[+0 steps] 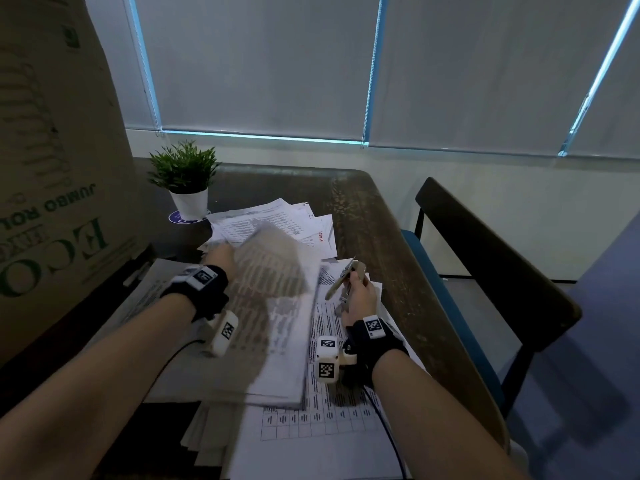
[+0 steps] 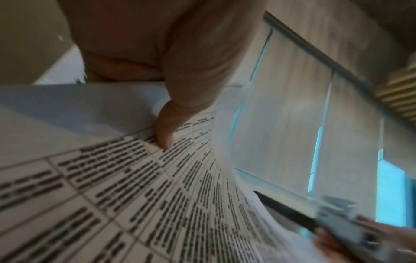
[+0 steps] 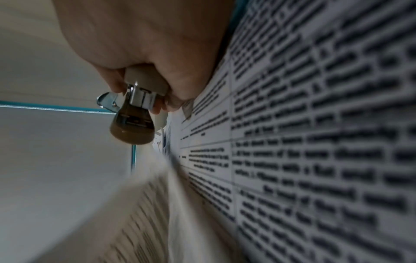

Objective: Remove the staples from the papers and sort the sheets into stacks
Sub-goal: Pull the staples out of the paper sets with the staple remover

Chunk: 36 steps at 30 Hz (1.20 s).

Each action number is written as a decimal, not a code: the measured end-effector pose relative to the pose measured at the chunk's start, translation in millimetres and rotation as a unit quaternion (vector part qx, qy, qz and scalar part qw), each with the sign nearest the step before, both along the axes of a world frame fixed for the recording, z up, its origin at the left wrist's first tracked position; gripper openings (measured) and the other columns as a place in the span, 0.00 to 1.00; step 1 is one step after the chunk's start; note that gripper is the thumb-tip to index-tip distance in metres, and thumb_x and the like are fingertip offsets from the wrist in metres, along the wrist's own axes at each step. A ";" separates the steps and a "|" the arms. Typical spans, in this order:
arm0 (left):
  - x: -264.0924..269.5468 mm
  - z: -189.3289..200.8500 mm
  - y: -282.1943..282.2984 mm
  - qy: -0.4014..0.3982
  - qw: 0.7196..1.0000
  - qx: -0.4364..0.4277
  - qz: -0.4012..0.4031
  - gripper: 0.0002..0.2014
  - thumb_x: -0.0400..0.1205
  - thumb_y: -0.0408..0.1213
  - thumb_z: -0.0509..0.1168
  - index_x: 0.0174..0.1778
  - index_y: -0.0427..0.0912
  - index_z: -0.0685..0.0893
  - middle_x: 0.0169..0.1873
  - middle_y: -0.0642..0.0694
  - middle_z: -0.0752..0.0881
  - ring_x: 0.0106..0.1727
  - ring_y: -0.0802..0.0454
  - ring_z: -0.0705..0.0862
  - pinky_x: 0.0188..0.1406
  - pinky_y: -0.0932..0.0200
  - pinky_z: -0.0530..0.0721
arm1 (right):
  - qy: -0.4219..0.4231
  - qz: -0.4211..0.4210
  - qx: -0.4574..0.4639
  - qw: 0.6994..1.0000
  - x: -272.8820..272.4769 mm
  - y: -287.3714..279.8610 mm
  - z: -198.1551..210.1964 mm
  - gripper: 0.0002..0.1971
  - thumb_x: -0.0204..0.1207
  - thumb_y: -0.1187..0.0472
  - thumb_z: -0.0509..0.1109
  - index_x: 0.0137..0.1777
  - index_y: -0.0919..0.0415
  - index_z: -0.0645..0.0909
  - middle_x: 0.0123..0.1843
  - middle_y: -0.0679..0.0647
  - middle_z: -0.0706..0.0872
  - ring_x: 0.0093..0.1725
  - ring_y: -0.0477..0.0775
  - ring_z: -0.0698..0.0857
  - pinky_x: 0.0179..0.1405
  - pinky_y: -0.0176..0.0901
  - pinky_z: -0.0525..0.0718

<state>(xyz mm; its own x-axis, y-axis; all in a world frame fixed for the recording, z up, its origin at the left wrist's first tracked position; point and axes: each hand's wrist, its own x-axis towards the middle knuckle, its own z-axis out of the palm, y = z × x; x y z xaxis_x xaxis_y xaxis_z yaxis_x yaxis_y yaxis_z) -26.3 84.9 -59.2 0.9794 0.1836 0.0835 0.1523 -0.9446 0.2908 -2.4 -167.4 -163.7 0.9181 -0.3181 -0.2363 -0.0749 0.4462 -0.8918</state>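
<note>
The left hand [image 1: 221, 259] pinches one sheet [image 1: 273, 271] and lifts it over the stack [image 1: 277, 379]. The right hand [image 1: 358, 299] is curled around the staple remover [image 1: 348, 277]. Many loose papers [image 1: 277, 220] lie behind, so lots of sorting is probably left.

To your left, the cardboard box [image 1: 52, 174] walls off that side of the table [image 1: 377, 216]. Ahead, the potted plant [image 1: 185, 178] stands at the far left corner, just behind the scattered papers [image 1: 277, 220]. Bare tabletop runs along the right edge, between the papers and the chair [image 1: 485, 258], and across the far end beyond the papers.
</note>
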 end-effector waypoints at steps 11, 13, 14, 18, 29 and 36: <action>0.7 -15.0 38.7 -0.108 0.980 0.119 0.119 0.16 0.81 0.28 0.56 0.64 0.32 0.76 0.58 0.29 0.80 0.59 0.31 0.80 0.59 0.37 0.78 | -0.012 0.030 -0.021 0.999 -8.1 1.1 5.9 0.14 0.84 0.55 0.65 0.64 0.63 0.81 0.36 0.57 0.76 0.22 0.55 0.73 0.21 0.43 0.76; 8.7 -17.5 14.4 -0.117 0.988 0.096 -0.031 0.12 0.78 0.27 0.57 0.55 0.35 0.80 0.51 0.36 0.82 0.54 0.35 0.83 0.54 0.42 0.82 | -0.010 0.036 -0.034 0.999 -8.6 1.6 6.8 0.14 0.84 0.55 0.65 0.64 0.62 0.81 0.37 0.58 0.78 0.25 0.56 0.75 0.25 0.46 0.78; 7.7 -19.5 -2.6 -0.066 0.989 0.075 -0.107 0.11 0.79 0.31 0.59 0.56 0.38 0.80 0.52 0.40 0.82 0.58 0.38 0.83 0.58 0.46 0.81 | -0.009 0.037 -0.036 0.999 -8.3 2.2 6.8 0.14 0.84 0.54 0.66 0.63 0.61 0.82 0.38 0.57 0.79 0.27 0.57 0.77 0.29 0.48 0.80; 5.6 -27.8 -51.1 0.130 0.976 -0.015 -0.174 0.31 0.79 0.54 0.63 0.75 0.44 0.70 0.69 0.44 0.78 0.67 0.46 0.77 0.67 0.55 0.75 | -0.002 0.039 -0.016 0.999 -8.8 3.0 8.9 0.15 0.84 0.55 0.66 0.65 0.62 0.81 0.38 0.56 0.79 0.32 0.58 0.77 0.37 0.52 0.79; 10.4 -47.3 -38.4 0.228 0.829 -0.510 0.027 0.10 0.86 0.35 0.60 0.56 0.31 0.78 0.33 0.39 0.81 0.31 0.44 0.81 0.38 0.50 0.80 | -0.069 0.281 -0.345 0.893 -28.2 -2.6 52.8 0.25 0.81 0.59 0.70 0.77 0.53 0.73 0.69 0.60 0.81 0.55 0.53 0.84 0.48 0.42 0.82; 5.8 -65.1 -47.6 0.194 0.798 -0.567 0.064 0.11 0.86 0.39 0.58 0.47 0.33 0.76 0.38 0.36 0.80 0.35 0.43 0.78 0.44 0.50 0.76 | -0.129 0.325 -0.612 0.710 -53.5 24.2 76.3 0.20 0.80 0.65 0.63 0.72 0.62 0.78 0.66 0.61 0.85 0.62 0.60 0.82 0.60 0.45 0.79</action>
